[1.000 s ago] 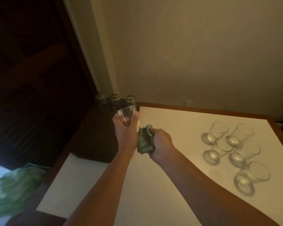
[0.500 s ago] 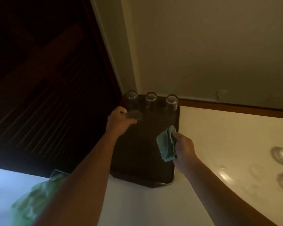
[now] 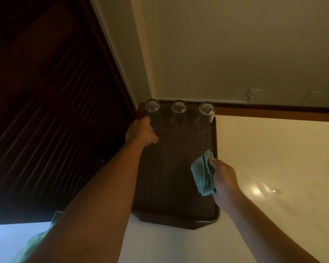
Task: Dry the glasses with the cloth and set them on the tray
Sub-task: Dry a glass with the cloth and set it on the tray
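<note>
The left hand (image 3: 141,132) curls around a glass (image 3: 151,128) over the tray's (image 3: 171,186) far left part, just before three upturned glasses (image 3: 179,107) lining its far edge. The right hand (image 3: 223,179) grips the bunched cloth (image 3: 202,172) above the tray's right rim, beside the desk (image 3: 273,149).

Both arms reach toward twelve o'clock, left hand (image 3: 141,132) curled, right hand (image 3: 223,179) clenched at three o'clock of it.
</note>
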`<action>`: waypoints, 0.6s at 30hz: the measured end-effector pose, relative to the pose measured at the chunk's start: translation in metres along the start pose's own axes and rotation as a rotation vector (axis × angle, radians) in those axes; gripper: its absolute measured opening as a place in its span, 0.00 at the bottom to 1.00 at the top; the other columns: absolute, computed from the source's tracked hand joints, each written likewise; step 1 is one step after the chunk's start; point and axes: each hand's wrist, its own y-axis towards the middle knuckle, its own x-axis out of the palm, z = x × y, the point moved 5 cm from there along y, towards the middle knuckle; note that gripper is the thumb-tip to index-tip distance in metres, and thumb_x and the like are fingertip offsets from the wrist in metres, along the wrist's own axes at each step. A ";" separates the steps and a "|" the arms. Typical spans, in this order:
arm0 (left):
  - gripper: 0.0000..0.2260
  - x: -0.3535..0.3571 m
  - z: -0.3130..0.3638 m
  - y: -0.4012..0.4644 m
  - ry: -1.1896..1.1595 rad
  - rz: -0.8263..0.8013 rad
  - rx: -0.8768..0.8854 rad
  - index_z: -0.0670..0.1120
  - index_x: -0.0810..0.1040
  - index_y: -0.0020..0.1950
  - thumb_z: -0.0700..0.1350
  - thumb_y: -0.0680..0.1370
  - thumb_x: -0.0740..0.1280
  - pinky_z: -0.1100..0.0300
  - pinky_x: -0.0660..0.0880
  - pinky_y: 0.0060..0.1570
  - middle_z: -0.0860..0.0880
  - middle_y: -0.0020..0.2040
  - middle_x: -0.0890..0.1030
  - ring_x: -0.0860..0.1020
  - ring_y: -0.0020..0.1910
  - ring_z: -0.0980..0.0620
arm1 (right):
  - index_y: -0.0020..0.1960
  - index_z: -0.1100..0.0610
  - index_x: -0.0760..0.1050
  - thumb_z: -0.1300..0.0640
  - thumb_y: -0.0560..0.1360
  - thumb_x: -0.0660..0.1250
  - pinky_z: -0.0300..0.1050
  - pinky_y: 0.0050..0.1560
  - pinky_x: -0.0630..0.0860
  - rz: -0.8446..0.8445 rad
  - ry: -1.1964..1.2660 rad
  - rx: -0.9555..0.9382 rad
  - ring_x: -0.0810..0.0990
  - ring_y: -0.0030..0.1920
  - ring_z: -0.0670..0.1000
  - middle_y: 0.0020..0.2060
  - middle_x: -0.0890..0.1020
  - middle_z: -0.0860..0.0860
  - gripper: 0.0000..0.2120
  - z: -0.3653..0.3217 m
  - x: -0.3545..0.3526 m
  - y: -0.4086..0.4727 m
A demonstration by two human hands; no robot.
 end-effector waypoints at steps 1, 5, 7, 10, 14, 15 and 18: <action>0.30 0.000 -0.001 0.002 -0.002 0.009 -0.002 0.50 0.75 0.67 0.46 0.68 0.81 0.43 0.80 0.54 0.45 0.63 0.79 0.79 0.61 0.40 | 0.55 0.58 0.80 0.53 0.83 0.61 0.57 0.50 0.81 0.005 0.002 -0.003 0.85 0.50 0.62 0.50 0.85 0.61 0.12 0.000 0.000 0.000; 0.32 -0.004 -0.005 0.003 0.056 -0.012 -0.063 0.50 0.71 0.71 0.47 0.71 0.80 0.43 0.79 0.54 0.43 0.67 0.76 0.77 0.65 0.39 | 0.54 0.57 0.80 0.54 0.83 0.61 0.56 0.51 0.81 0.022 0.013 -0.015 0.85 0.49 0.62 0.49 0.85 0.61 0.11 0.001 -0.001 0.001; 0.35 -0.006 -0.005 0.000 0.093 -0.010 -0.073 0.50 0.68 0.74 0.48 0.71 0.80 0.42 0.77 0.55 0.42 0.71 0.73 0.74 0.68 0.37 | 0.54 0.57 0.80 0.54 0.83 0.61 0.56 0.50 0.81 0.021 0.017 -0.017 0.85 0.49 0.62 0.49 0.85 0.61 0.11 0.002 -0.002 0.000; 0.40 -0.013 0.008 -0.014 0.174 0.055 -0.045 0.50 0.63 0.78 0.52 0.71 0.79 0.41 0.75 0.61 0.39 0.75 0.66 0.67 0.74 0.36 | 0.54 0.58 0.81 0.55 0.83 0.61 0.52 0.44 0.81 0.023 0.021 -0.030 0.86 0.47 0.62 0.47 0.85 0.61 0.11 0.001 -0.009 -0.003; 0.35 -0.013 0.052 -0.051 0.278 0.221 0.105 0.49 0.65 0.77 0.59 0.75 0.72 0.42 0.70 0.67 0.39 0.76 0.65 0.65 0.75 0.37 | 0.54 0.60 0.81 0.56 0.83 0.61 0.52 0.44 0.80 0.036 0.029 -0.047 0.85 0.46 0.62 0.47 0.85 0.62 0.12 -0.001 -0.029 -0.006; 0.32 -0.010 0.064 -0.061 0.254 0.245 0.151 0.49 0.66 0.76 0.59 0.76 0.70 0.43 0.71 0.67 0.40 0.75 0.66 0.66 0.74 0.38 | 0.53 0.61 0.81 0.56 0.83 0.61 0.54 0.45 0.80 0.038 0.030 -0.050 0.85 0.47 0.63 0.47 0.85 0.62 0.12 -0.001 -0.036 -0.005; 0.25 0.014 0.105 -0.090 0.053 0.193 0.296 0.49 0.71 0.72 0.56 0.78 0.68 0.48 0.74 0.61 0.44 0.71 0.70 0.70 0.70 0.42 | 0.51 0.60 0.82 0.57 0.82 0.62 0.58 0.51 0.80 0.066 0.053 -0.066 0.85 0.48 0.64 0.47 0.85 0.63 0.12 -0.003 -0.066 -0.006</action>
